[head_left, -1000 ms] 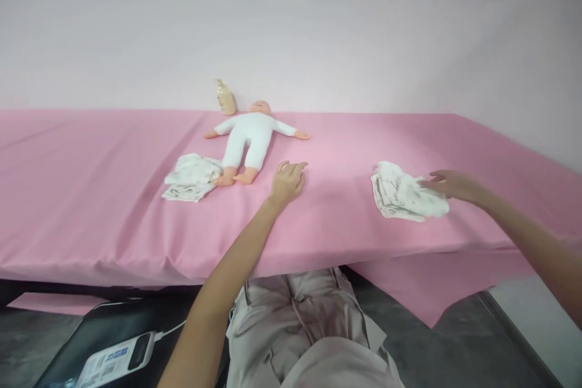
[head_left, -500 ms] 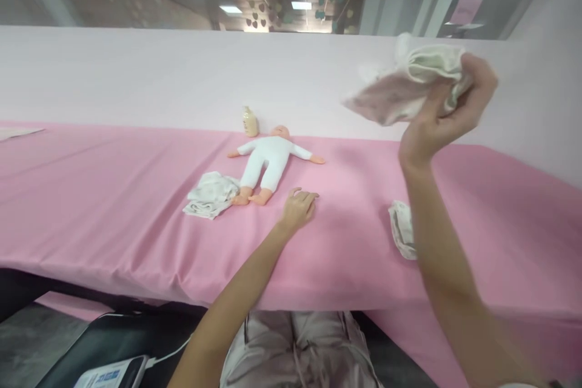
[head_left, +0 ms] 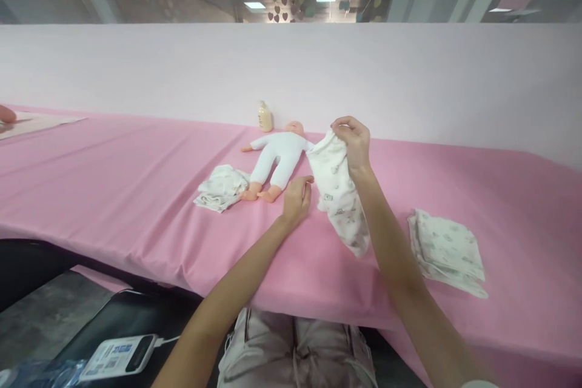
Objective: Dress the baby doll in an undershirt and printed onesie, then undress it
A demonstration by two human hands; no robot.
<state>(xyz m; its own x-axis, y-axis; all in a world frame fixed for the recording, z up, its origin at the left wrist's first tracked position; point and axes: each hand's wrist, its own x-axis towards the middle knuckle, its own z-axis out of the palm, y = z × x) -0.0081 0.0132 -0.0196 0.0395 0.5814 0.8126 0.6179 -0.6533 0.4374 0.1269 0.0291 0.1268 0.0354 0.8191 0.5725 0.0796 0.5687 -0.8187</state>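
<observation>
My right hand (head_left: 353,139) pinches the upper edge of a white baby garment (head_left: 339,191) with a small print. The garment hangs down, its lower end at the pink cloth. Just left of it is my left hand (head_left: 297,199), fingers loosely bent, thumb and forefinger apart, holding nothing that I can see. Beyond my hands a baby doll (head_left: 279,154) in a white suit lies on its back, one arm hidden behind the garment. By the doll's feet sits a folded white cloth bundle (head_left: 222,188). A folded printed cloth stack (head_left: 448,248) lies right of my right forearm.
A cream pump bottle (head_left: 264,116) stands near the doll's head, by the white wall (head_left: 182,66). The pink cloth (head_left: 113,188) covers the table. A pale mat (head_left: 40,124) lies far left. Below the table edge, a white device with a cable (head_left: 119,356) rests on a black seat.
My right hand has come down and left with the garment, which now hangs open in front of the doll's arm. My left hand has curled more. The view has turned slightly.
</observation>
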